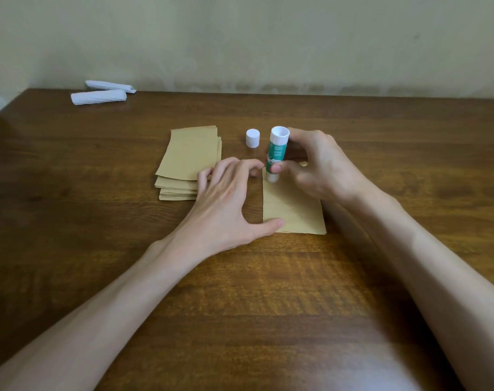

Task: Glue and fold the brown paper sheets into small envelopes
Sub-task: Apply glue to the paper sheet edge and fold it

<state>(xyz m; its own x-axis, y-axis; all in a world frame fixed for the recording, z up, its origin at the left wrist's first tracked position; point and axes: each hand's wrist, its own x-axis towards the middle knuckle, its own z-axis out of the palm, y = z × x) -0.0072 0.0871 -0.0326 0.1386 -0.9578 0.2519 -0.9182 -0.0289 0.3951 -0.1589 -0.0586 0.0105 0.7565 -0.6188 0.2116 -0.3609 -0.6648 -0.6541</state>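
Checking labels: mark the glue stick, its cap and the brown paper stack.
glue stick (275, 150): head view, green label on the barrel.
cap (252, 139): head view, side of the white cap.
brown paper stack (188, 153): head view, middle of the top sheet.

One glue stick (275, 153), one cap (252, 138), one sheet (293, 213) (plus a stack (188, 156)), two white rolls (99, 96).

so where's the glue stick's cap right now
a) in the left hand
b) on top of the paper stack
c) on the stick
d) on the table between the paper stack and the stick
d: the white cap stands by itself on the table, between the stack of brown sheets and the glue stick that the right hand grips.
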